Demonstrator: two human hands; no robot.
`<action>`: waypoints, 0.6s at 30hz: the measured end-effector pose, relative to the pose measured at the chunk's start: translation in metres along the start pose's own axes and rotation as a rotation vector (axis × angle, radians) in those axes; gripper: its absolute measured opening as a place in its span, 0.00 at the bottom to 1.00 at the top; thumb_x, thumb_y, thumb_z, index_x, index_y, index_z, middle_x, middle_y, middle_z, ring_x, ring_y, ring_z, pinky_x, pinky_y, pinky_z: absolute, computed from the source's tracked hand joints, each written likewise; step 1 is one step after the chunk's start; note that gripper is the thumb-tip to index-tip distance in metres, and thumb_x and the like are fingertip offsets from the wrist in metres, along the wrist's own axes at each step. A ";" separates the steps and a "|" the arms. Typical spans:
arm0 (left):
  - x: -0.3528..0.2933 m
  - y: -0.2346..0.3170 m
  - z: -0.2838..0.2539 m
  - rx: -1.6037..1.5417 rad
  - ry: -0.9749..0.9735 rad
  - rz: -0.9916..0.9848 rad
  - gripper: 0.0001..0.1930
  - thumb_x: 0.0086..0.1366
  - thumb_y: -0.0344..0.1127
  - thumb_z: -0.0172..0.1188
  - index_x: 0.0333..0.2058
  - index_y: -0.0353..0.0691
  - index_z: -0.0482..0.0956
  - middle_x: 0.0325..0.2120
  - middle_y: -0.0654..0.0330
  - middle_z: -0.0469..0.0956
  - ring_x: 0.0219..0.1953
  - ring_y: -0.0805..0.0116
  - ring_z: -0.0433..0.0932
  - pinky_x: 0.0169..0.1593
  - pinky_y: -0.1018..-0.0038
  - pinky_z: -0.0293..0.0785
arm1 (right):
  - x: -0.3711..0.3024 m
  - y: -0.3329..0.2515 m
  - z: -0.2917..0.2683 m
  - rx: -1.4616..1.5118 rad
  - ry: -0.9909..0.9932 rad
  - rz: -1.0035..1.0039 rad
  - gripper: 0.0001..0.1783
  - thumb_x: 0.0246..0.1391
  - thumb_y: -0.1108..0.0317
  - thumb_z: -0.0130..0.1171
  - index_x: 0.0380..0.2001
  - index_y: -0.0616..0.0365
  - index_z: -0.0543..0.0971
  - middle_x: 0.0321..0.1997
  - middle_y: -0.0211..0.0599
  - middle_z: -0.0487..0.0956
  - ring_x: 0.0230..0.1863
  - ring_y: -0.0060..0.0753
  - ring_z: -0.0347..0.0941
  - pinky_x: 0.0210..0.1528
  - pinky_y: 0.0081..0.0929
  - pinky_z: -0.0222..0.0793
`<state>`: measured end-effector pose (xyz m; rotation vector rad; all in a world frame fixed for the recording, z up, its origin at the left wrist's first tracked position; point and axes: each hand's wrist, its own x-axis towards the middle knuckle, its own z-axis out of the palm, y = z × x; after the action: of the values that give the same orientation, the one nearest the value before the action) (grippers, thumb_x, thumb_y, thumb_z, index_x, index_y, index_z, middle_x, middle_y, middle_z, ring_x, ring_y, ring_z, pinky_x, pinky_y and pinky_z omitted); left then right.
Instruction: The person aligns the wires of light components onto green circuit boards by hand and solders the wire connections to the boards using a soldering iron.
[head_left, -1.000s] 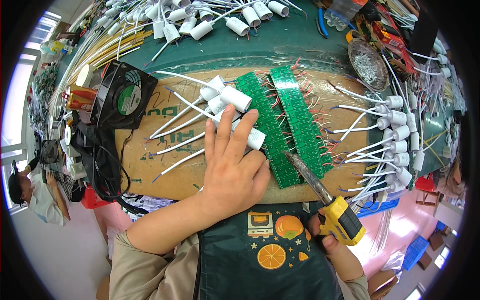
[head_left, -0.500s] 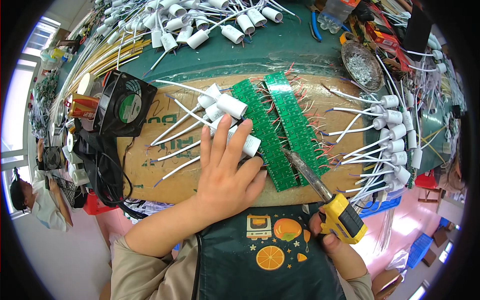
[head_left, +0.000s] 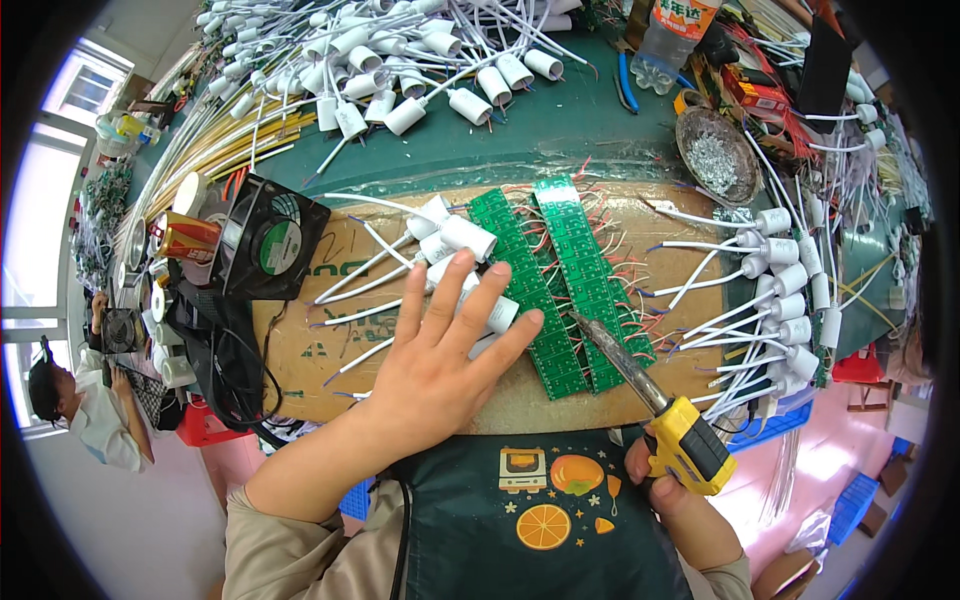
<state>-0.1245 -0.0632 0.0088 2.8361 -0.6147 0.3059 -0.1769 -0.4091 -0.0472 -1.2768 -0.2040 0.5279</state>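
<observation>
Two possible mishaps: scorching green circuit boards (head_left: 527, 295) through a slip of the soldering iron (head_left: 655, 398), clamped in the right hand (head_left: 668, 490); dislodging white cylinders (head_left: 467, 237) with the spread-fingered left hand (head_left: 440, 365).

A black fan (head_left: 279, 247) stands left, a clear bottle (head_left: 664, 50) upper right.

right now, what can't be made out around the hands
Head view: part of the right hand, hidden by the yellow soldering iron.
Head view: parts of some white cylinders, covered by the left hand.
Head view: fine detail on the green circuit boards, too small to tell.
</observation>
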 end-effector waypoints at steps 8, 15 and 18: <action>0.068 -0.077 0.000 -0.111 0.229 -0.198 0.29 0.55 0.37 0.71 0.57 0.44 0.75 0.55 0.49 0.76 0.61 0.48 0.71 0.63 0.54 0.66 | 0.002 -0.003 0.010 0.027 0.049 -0.017 0.28 0.55 0.52 0.69 0.49 0.61 0.73 0.29 0.31 0.75 0.26 0.24 0.71 0.28 0.22 0.67; 0.130 -0.151 0.025 0.317 0.069 -0.576 0.24 0.58 0.34 0.65 0.55 0.47 0.76 0.50 0.55 0.79 0.53 0.52 0.75 0.53 0.51 0.70 | -0.002 0.008 0.002 -0.006 0.063 -0.105 0.26 0.56 0.56 0.69 0.50 0.60 0.73 0.29 0.33 0.76 0.26 0.26 0.72 0.26 0.23 0.68; 0.126 -0.155 0.035 0.414 0.136 -0.544 0.23 0.58 0.32 0.63 0.54 0.47 0.77 0.44 0.55 0.80 0.51 0.52 0.76 0.50 0.51 0.71 | -0.002 0.007 0.005 0.072 0.053 -0.092 0.30 0.56 0.56 0.68 0.54 0.61 0.70 0.30 0.33 0.75 0.27 0.25 0.71 0.27 0.23 0.68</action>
<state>0.0596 0.0178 -0.0197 3.1770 0.2902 0.5675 -0.1826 -0.4042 -0.0520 -1.2036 -0.1969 0.4187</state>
